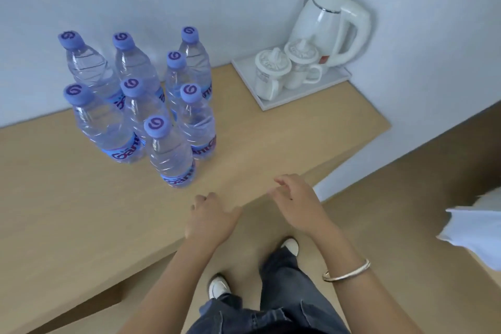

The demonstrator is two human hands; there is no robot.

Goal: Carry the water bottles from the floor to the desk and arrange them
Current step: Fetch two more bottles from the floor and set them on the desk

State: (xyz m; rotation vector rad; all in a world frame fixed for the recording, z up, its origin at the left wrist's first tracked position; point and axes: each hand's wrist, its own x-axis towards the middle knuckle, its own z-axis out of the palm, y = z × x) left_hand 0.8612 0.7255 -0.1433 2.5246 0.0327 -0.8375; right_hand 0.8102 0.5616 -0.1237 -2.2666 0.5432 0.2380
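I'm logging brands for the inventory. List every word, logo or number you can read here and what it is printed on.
"Gan...", partly cut off: blue label of the front-left bottle.
Same lettering, less complete: label of the nearest bottle.
Purple swirl logo, not a word: every bottle cap.
Red patch on the kettle: too blurred to read.
Mugs and tray: no print visible.

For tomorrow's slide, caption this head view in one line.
Eight capped water bottles clustered on the desk; both empty hands, left and right, hover at its edge.

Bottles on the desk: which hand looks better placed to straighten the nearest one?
Probably the left hand: it hovers empty just below the nearest bottle. The right hand, also empty, sits further off toward the desk's edge.
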